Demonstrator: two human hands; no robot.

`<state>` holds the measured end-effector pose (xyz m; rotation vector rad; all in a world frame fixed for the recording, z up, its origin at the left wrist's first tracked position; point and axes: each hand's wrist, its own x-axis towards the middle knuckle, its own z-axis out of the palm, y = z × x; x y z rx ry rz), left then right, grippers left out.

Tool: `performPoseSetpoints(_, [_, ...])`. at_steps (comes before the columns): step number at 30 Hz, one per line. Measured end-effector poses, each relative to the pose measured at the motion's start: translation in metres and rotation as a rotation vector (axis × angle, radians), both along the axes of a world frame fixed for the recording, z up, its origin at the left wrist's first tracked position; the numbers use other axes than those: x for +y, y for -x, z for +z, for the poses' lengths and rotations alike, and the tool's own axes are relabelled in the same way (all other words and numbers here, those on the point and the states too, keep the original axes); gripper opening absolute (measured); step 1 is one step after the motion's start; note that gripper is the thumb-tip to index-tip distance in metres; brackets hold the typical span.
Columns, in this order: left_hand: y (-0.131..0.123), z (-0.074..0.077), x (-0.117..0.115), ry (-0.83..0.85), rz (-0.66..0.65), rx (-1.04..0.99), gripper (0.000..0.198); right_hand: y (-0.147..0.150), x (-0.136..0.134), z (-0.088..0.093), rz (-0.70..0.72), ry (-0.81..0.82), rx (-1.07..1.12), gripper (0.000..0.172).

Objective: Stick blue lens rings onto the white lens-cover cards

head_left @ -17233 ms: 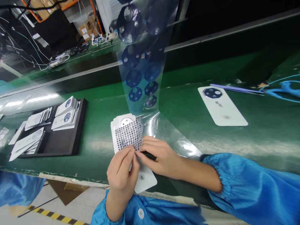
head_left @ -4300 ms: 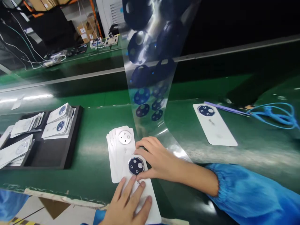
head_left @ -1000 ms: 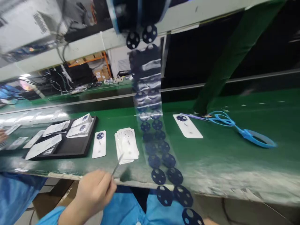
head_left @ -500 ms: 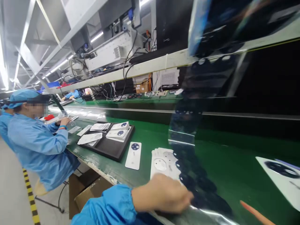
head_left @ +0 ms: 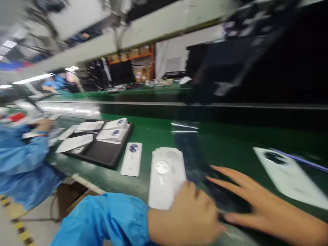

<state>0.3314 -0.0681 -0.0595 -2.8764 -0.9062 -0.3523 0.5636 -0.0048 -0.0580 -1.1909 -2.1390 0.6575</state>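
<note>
Film strip [head_left: 189, 150], dark, glossy streaks, blurred

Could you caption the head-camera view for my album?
Left hand near overlapping white panels, right hand near dark film, at a green bench.

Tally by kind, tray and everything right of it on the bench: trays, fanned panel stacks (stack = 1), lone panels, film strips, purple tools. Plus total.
Black tray: 1
Fanned panel stack: 1
Lone white panels: 2
Film strip: 1
Purple tool: 1
Total: 6
</note>
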Motion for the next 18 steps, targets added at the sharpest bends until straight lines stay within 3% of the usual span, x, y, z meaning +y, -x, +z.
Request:
performPoseSetpoints(1, [0.001, 0.004, 0.006, 0.066, 0.049, -0.013, 0.036, 0.000, -0.002, 0.002, 0.141, 0.079, -0.163, 0.075])
performPoseSetpoints(2, [0.002, 0.006, 0.012, 0.148, 0.158, -0.046, 0.048, 0.001, -0.003, 0.003, 0.260, 0.126, -0.284, 0.092])
performPoseSetpoints(4, [0.007, 0.009, 0.028, 0.248, 0.199, -0.097, 0.070, 0.002, 0.002, 0.002, 0.274, 0.116, -0.352, 0.102])
performPoseSetpoints(8, [0.014, 0.003, 0.049, 0.260, 0.130, -0.220, 0.072, 0.003, 0.009, -0.005, 0.217, 0.043, -0.325, 0.093])
performPoseSetpoints(11, [0.014, -0.003, 0.051, 0.231, 0.128, -0.278, 0.052, -0.001, 0.004, -0.006, 0.239, -0.041, -0.281, 0.077])
performPoseSetpoints(14, [0.013, -0.003, 0.050, 0.239, 0.153, -0.282, 0.036, -0.004, -0.001, -0.004, 0.253, -0.051, -0.220, 0.073])
performPoseSetpoints(18, [0.014, 0.002, 0.050, 0.230, 0.124, -0.257, 0.054, -0.007, -0.002, 0.000, 0.220, 0.020, -0.198, 0.059])
